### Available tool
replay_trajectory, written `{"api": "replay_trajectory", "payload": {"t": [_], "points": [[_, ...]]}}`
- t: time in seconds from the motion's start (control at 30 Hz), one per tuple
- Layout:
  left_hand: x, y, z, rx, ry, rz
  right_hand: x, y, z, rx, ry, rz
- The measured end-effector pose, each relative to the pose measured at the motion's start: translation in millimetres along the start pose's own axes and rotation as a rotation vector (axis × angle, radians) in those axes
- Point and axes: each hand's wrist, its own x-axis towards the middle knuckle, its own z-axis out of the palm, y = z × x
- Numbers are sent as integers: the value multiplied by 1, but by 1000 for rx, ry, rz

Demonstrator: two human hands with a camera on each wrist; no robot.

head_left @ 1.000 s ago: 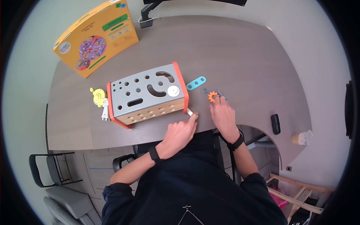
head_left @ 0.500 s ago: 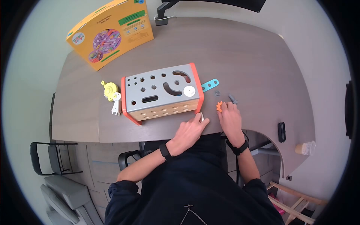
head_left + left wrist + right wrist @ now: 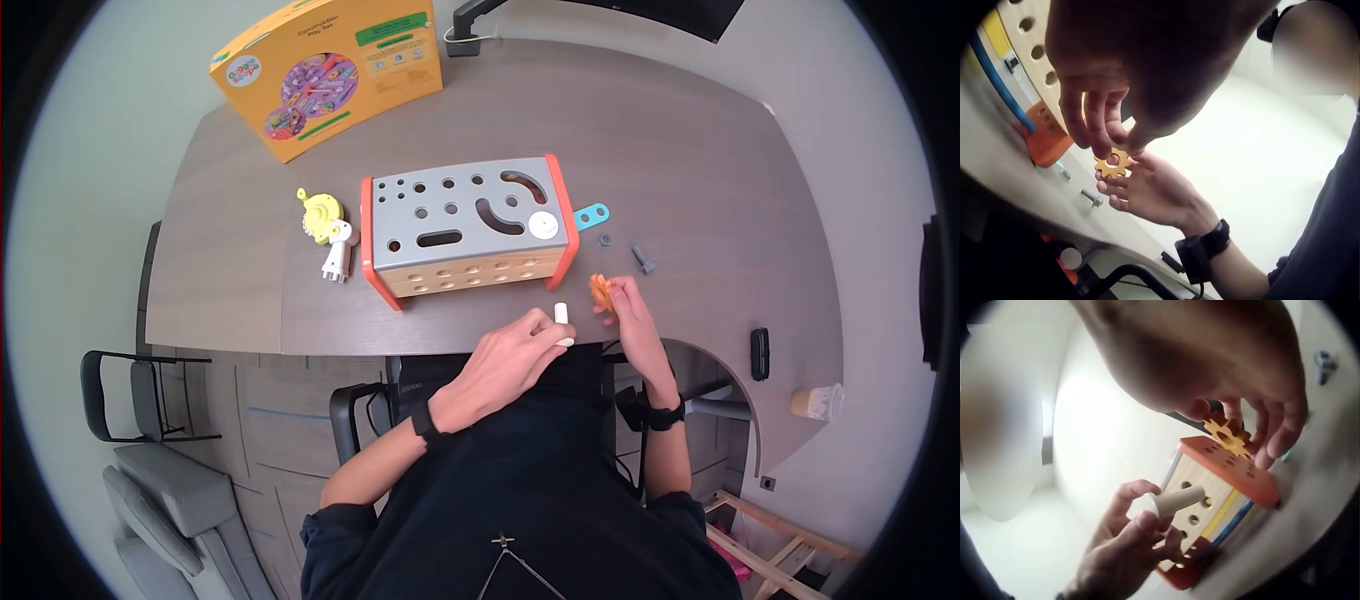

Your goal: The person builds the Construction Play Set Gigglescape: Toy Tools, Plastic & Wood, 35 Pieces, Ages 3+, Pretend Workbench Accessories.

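Between the left hand's [image 3: 510, 360] thumb and fingers is a white peg [image 3: 561, 313]; its smooth shaft and wide round head show in the right wrist view. The right hand [image 3: 640, 325] pinches an orange toy gear [image 3: 601, 291] with a hole in its middle, raised in front of the toy workbench [image 3: 400, 215]. Peg and gear are apart, a short way from each other. That workbench has a grey holed top, red-orange ends and wooden sides, with a white disc [image 3: 543, 225] on top. A grey toy bolt [image 3: 643, 260] and nut [image 3: 604, 240] lie beyond the right hand.
A teal holed strip [image 3: 592, 217] lies against the workbench's right end. Yellow [image 3: 323, 217] and white [image 3: 338, 255] toy parts sit at its left. A yellow play-set box [image 3: 390, 90] stands behind. Far right are a black case [image 3: 760, 354] and a cup [image 3: 818, 402].
The right hand has picked the orange gear up off the table and brought it nearer the left hand. In the left hand, the white peg has come away from the workbench and now points upward in view.
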Motion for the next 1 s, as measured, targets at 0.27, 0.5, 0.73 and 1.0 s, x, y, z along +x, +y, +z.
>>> {"api": "replay_trajectory", "payload": {"t": [0.27,0.5,0.73,1.0], "points": [[-34,4,-29,-161,70,-10,-15,-23,52,509,-354,35],[-48,-13,-54,-12,160,-127,-3,-45,96,305,-436,-76],[-49,-23,-77,95,286,-244,5,-59,123,247,-515,-210],[-50,-18,-105,447,310,-169,13,-60,140,300,-526,-240]]}}
